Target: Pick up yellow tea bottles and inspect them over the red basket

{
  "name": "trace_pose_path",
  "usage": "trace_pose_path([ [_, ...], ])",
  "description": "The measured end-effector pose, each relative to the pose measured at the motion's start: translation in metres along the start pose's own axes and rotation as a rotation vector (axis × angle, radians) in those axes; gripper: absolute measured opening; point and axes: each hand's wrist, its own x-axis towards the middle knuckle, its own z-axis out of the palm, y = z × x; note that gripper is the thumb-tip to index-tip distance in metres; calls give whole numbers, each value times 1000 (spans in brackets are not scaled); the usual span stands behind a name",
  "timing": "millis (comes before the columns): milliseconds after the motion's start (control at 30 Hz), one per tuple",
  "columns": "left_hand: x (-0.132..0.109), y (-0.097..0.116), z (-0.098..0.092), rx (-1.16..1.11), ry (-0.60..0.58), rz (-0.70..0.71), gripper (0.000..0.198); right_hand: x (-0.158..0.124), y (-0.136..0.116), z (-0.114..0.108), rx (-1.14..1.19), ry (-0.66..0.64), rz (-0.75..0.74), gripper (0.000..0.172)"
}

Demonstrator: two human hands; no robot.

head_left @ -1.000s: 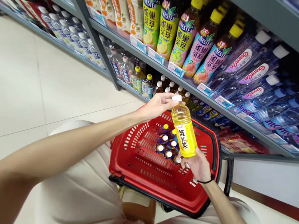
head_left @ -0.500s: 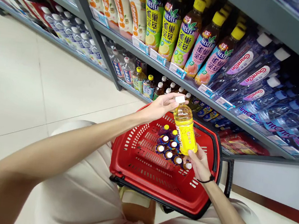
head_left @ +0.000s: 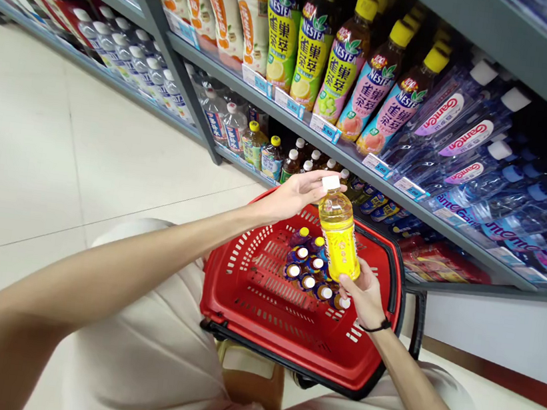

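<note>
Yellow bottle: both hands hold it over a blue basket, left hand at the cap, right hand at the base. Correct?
Not quite. The head view shows the basket is red, not blue. The rest stands: yellow bottle over it, left hand at the cap, right hand at the base.

The yellow bottle (head_left: 339, 234) is full of clear yellow drink and has a white cap on top and a yellow label. It leans a little, with its cap pointing to 11 o'clock and its bottom to 5 o'clock. The left hand (head_left: 295, 194) holds the cap and the right hand (head_left: 367, 298) holds the bottom.
</note>
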Motion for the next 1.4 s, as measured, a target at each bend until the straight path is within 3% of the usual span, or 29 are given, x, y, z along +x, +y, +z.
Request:
trace_pose_path([
  [233, 1, -4, -1, -1, -5, 12, 64, 1, 3, -2, -51, 5, 37, 68],
  [367, 2, -4, -2, 26, 65, 4, 63, 0, 3, -6, -67, -44, 67, 73],
  [533, 6, -5, -7, 83, 180, 4, 60, -3, -2, -5, -26, -167, 63, 58],
  [767, 6, 1, -4, 62, 234, 0, 54, -7, -4, -6, 44, -272, 58, 47],
  [1000, 7, 7, 1, 87, 310, 7, 49, -3, -6, -9, 118, -322, 138, 66],
  [1400, 7, 10, 8, 111, 350, -13, 59, -2, -11, -9, 156, -349, 238, 75],
])
